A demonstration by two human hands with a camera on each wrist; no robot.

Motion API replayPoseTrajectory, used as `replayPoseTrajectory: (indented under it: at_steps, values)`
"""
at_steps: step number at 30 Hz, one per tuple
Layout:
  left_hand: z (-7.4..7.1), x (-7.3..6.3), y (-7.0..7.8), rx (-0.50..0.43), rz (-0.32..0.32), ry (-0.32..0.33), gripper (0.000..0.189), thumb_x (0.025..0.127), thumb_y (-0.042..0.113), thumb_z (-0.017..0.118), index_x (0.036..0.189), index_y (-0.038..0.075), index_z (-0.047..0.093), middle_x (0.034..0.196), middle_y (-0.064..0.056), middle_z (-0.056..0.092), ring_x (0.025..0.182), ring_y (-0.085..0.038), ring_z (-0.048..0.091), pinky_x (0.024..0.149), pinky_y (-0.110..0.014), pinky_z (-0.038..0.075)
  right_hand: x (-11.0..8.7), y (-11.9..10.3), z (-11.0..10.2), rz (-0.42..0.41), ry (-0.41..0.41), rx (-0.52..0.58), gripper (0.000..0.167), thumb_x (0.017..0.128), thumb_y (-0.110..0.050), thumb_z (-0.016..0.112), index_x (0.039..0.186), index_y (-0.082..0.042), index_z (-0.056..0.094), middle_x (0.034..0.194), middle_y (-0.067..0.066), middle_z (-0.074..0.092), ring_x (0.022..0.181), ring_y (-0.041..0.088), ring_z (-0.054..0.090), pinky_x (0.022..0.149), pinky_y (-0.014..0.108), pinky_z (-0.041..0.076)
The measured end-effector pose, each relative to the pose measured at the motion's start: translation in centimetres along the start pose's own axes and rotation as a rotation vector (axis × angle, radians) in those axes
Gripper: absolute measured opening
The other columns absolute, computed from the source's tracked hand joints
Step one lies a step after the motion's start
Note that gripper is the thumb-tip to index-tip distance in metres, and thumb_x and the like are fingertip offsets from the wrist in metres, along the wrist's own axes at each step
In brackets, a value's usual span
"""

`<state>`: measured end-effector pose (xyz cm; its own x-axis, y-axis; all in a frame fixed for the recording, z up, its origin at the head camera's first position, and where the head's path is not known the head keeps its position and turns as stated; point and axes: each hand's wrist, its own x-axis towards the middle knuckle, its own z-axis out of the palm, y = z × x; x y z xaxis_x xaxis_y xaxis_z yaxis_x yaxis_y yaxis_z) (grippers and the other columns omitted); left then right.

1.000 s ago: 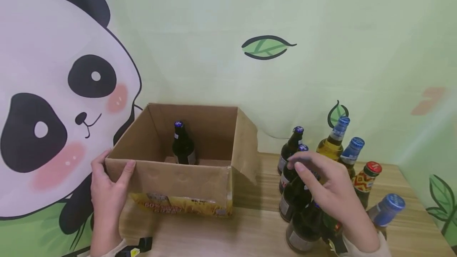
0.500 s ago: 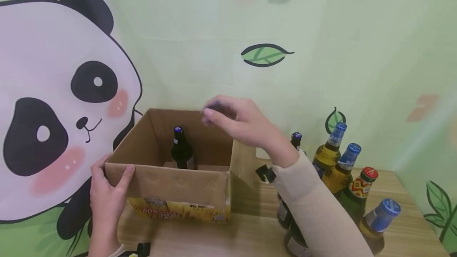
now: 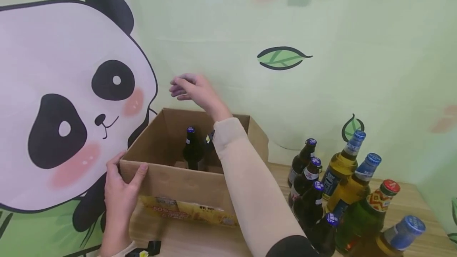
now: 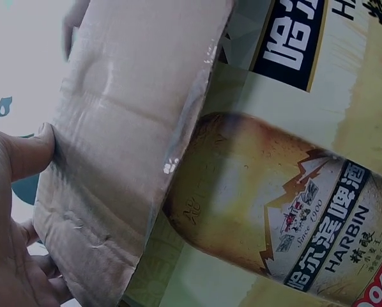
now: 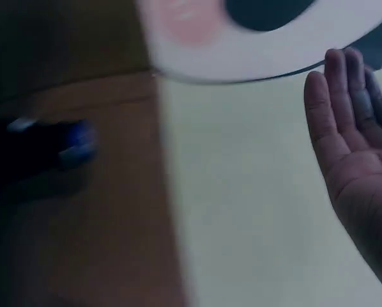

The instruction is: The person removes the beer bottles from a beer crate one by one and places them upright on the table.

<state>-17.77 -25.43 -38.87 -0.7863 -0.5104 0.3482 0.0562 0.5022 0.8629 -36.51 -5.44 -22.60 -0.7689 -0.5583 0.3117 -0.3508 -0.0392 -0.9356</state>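
Note:
My left hand (image 3: 121, 197) grips the near left corner of a cardboard box (image 3: 178, 181), its thumb on the front wall. In the left wrist view the thumb (image 4: 31, 153) presses the cardboard edge above a printed HARBIN beer picture (image 4: 261, 204). Inside the box, a dark bottle (image 3: 193, 152) with a blue cap stands upright. My right hand (image 3: 195, 90) is raised above the box's back edge, holding nothing. The right wrist view has its fingers (image 5: 338, 102) extended, with the bottle's blue cap (image 5: 81, 141) blurred inside the box.
Right of the box, several dark blue-capped bottles (image 3: 308, 205) stand in a row on the wooden table (image 3: 192, 245). Beside them are yellow bottles (image 3: 340, 169) with blue caps and a green bottle (image 3: 367, 217) with a red cap. A panda-printed backdrop (image 3: 214, 23) hangs behind.
My right hand has moved left from over the bottles, across the box, to above its back edge. My left hand has kept its grip on the box corner. The view has shifted slightly.

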Motion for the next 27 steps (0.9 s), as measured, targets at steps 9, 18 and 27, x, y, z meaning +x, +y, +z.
replayPoseTrajectory:
  at_steps: [9,18,27]
  values:
    - [0.6,0.6,0.4,-0.023,-0.004,-0.023,0.078,0.090,0.043,0.073,0.153,0.020,0.033,0.151,-0.012,0.043,0.138,-0.037,0.040,0.111,-0.067,0.029,0.2,5.8,-1.3,0.140,-0.109,-0.572,0.042,0.103,-0.033,0.057,0.133,-0.005,0.061,0.130,0.009,0.063,0.121,0.023,0.058,0.103,0.033,0.047]
    - [0.2,0.7,0.5,-0.022,-0.011,-0.022,0.079,0.091,0.044,0.073,0.154,0.022,0.032,0.152,-0.012,0.042,0.137,-0.037,0.040,0.111,-0.066,0.029,-0.1,7.4,-0.8,0.300,-0.326,-0.758,0.042,0.097,-0.023,0.064,0.135,-0.004,0.061,0.130,0.008,0.063,0.120,0.023,0.057,0.104,0.038,0.045]
    - [0.4,0.8,0.4,-0.017,0.022,-0.016,0.077,0.091,0.043,0.073,0.153,0.019,0.033,0.149,-0.014,0.044,0.136,-0.037,0.041,0.111,-0.065,0.030,-0.4,7.8,-1.1,0.331,-0.357,-0.741,0.039,0.095,-0.008,0.066,0.134,-0.005,0.063,0.122,0.006,0.065,0.112,0.021,0.060,0.103,0.039,0.046]
